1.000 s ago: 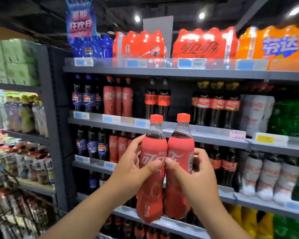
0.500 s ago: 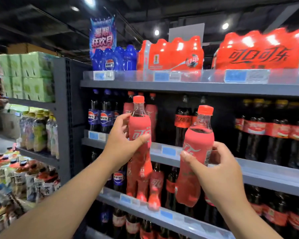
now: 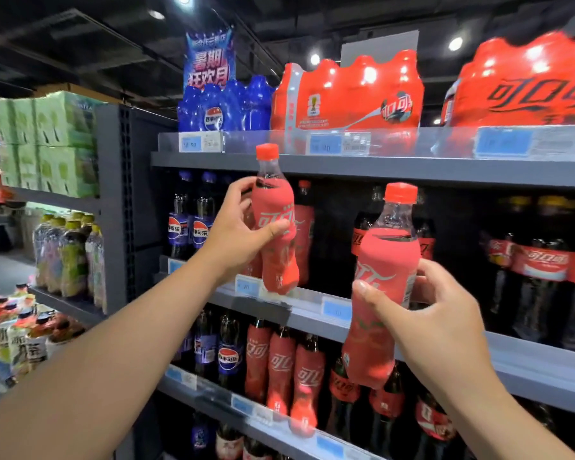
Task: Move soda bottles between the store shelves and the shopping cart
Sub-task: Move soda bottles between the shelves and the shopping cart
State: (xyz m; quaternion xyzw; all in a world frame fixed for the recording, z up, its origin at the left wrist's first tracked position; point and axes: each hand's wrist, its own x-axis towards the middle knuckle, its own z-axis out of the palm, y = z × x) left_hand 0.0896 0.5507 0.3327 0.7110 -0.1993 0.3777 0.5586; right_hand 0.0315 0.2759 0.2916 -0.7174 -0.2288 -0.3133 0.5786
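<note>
I hold two red-sleeved cola bottles with red caps in front of the grey store shelves. My left hand (image 3: 238,230) grips the left cola bottle (image 3: 274,227) around its middle, raised upright at the second shelf (image 3: 312,305), its base just above the shelf's front rail, beside a matching red bottle (image 3: 304,227) standing there. My right hand (image 3: 422,313) grips the right cola bottle (image 3: 380,287) lower and nearer to me, in front of the shelf edge. The shopping cart is out of view.
Blue Pepsi bottles (image 3: 193,224) stand left on the second shelf, dark cola bottles (image 3: 538,270) right. Shrink-wrapped red packs (image 3: 346,94) and a blue pack (image 3: 223,107) fill the top shelf. More red bottles (image 3: 283,366) stand on the shelf below. A side rack (image 3: 70,307) holds tea drinks at left.
Both hands have spread apart. My left hand lifted its bottle up and toward the second shelf; my right hand stayed lower with its bottle. The view came closer to the shelves.
</note>
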